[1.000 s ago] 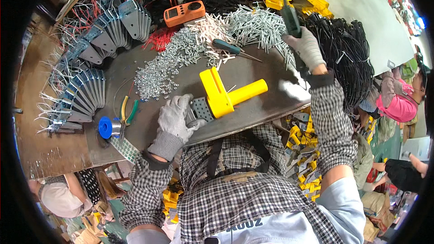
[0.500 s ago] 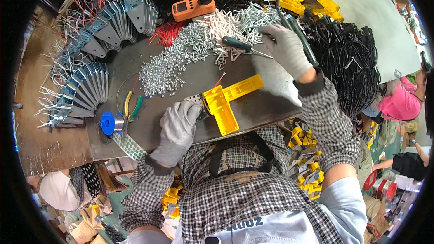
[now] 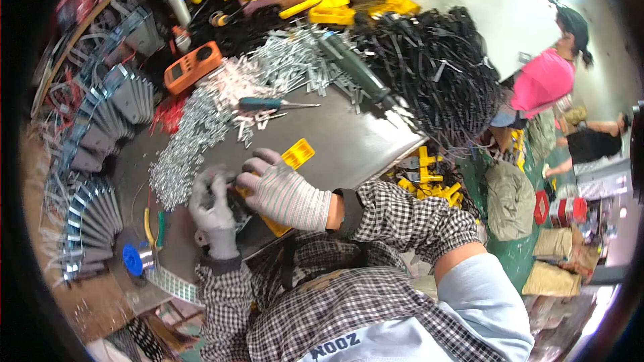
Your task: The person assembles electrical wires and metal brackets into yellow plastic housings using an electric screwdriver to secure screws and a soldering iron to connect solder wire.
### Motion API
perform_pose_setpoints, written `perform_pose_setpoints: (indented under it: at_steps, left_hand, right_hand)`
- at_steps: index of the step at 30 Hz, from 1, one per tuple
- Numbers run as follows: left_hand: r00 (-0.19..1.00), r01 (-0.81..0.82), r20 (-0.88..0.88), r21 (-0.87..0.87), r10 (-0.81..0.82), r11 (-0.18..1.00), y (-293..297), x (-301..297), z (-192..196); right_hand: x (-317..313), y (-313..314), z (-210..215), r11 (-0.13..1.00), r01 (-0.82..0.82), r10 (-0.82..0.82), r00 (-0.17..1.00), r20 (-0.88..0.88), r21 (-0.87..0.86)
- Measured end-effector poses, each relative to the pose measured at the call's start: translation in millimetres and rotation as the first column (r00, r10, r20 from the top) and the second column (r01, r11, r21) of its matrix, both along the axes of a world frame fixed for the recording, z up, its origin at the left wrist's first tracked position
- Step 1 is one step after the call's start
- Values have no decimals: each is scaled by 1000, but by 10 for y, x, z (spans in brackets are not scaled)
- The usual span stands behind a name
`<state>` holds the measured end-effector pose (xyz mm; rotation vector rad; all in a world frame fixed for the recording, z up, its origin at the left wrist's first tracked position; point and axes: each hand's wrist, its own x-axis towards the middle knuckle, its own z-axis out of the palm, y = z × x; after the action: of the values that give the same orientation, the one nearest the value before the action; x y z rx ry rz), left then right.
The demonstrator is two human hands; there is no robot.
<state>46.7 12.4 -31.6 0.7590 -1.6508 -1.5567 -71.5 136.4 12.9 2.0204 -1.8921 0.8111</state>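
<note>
A yellow plastic housing (image 3: 297, 153) lies near the table's front edge, its arm pointing to the far right. Most of its body is hidden under my right hand (image 3: 285, 184), gloved in striped light grey, which reaches across from the right with fingers bent down. Close beside it, at the housing's left end, is my left hand (image 3: 215, 213) in a grey glove, fingers curled in and smeared by motion. The fingertips of both hands nearly meet. Whatever they pinch is too small or hidden. A dark part shows between the hands, its kind unclear.
Beyond the hands lie a screwdriver (image 3: 261, 104), a pile of screws and small metal nuts (image 3: 191, 154), and a dark power screwdriver (image 3: 352, 64). Black cables (image 3: 429, 74) heap at the right; grey metal brackets (image 3: 94, 214) line the left. Pliers (image 3: 154, 228) rest by a blue solder spool (image 3: 134, 259).
My right hand has come from the screw pile to the yellow housing, beside my left. My left fingers have lifted and curled. The whole view has turned and shifted.
</note>
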Motion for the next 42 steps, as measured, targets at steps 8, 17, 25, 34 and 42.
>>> perform_pose_setpoints:
  at_steps: [8,17,25,34,42]
  left_hand:
    - [982,164,155,-441,-106,883,-5,446,50]
    - [779,530,625,-701,52,476,-100,438,52]
    - [742,575,670,-652,20,495,-83,429,146]
    - [911,406,329,-610,-249,681,153,128,506]
    - [569,807,-533,510,-626,299,1530,-728,620]
  right_hand:
    - [-1979,1298,704,365,917,-918,383,-101,160]
    - [-3047,1589,1049,366,917,-918,383,-99,157]
    - [-3346,1357,1120,436,896,-900,435,33,85]
    - [-3739,1863,1552,555,832,-809,534,246,18]
    - [-1535,977,1100,966,117,-255,268,929,231]
